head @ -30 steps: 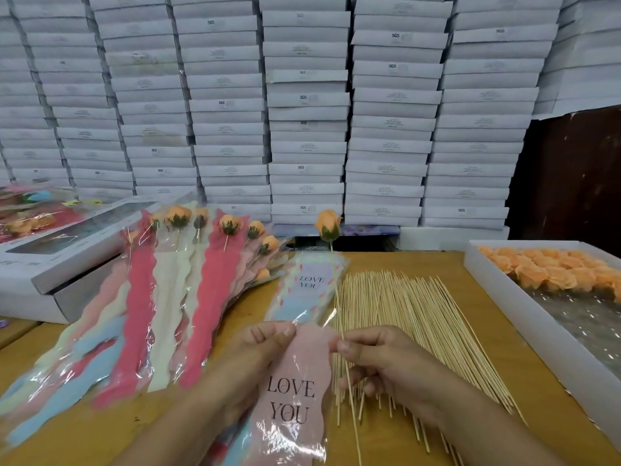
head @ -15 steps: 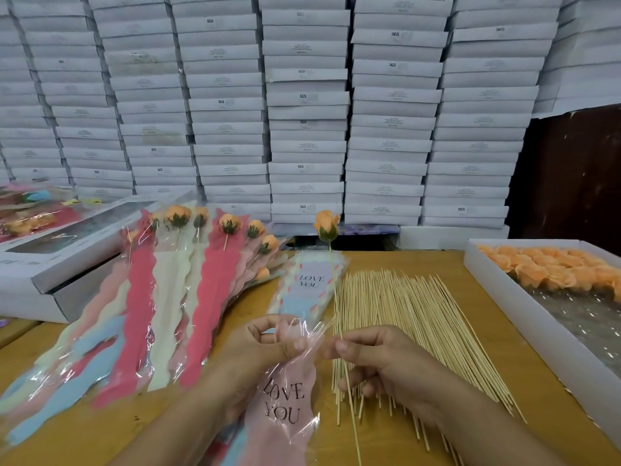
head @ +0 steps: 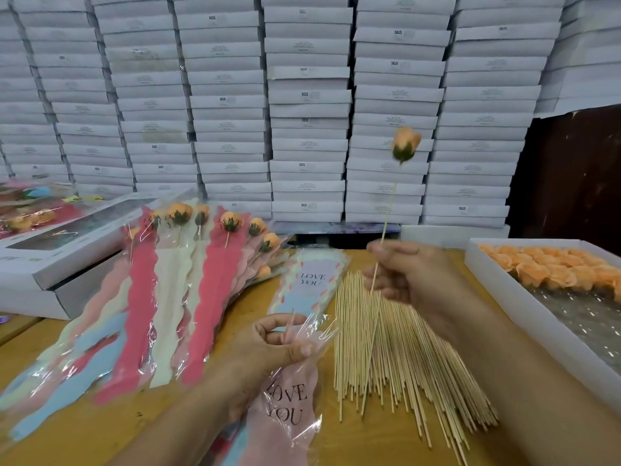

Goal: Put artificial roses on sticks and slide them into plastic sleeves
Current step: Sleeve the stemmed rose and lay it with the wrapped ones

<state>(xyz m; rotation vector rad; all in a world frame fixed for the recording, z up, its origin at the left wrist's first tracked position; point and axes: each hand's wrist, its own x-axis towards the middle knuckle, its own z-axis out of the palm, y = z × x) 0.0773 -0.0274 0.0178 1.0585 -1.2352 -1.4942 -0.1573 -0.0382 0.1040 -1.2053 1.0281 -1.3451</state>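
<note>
1. Nearest the camera, a pink sleeve (head: pixel 285 412) printed "LOVE YOU" lies with its long axis running from the bottom edge of the view up toward the left hand, its open clear-plastic mouth pointing away from the person.
2. The left hand (head: pixel 272 344) pinches the clear top edge of that sleeve between thumb and curled fingers, holding the mouth lifted off the wooden table (head: pixel 84 432).
3. Just to the right, a pile of bare sticks (head: pixel 386 348) fans out on the table, their long axes running near to far and spreading wider toward the person.
4. Above the far end of that pile, the right hand (head: pixel 406 274) pinches a single stick (head: pixel 386 213) low on its length. The stick stands nearly upright, tilted slightly right, with the orange rose (head: pixel 406 144) at its top, blurred, pointing up.
5. To the left, finished sleeves (head: pixel 141 314) in red, cream, pink and blue overlap in a fan, roses at their far ends.
6. A stack of empty sleeves (head: pixel 309 280) lies between the fan and the sticks.
7. At the right edge, a white tray (head: pixel 504 297) holds loose orange roses (head: pixel 551 267).
8. A wall of stacked white boxes (head: pixel 302 95) fills the background.
</note>
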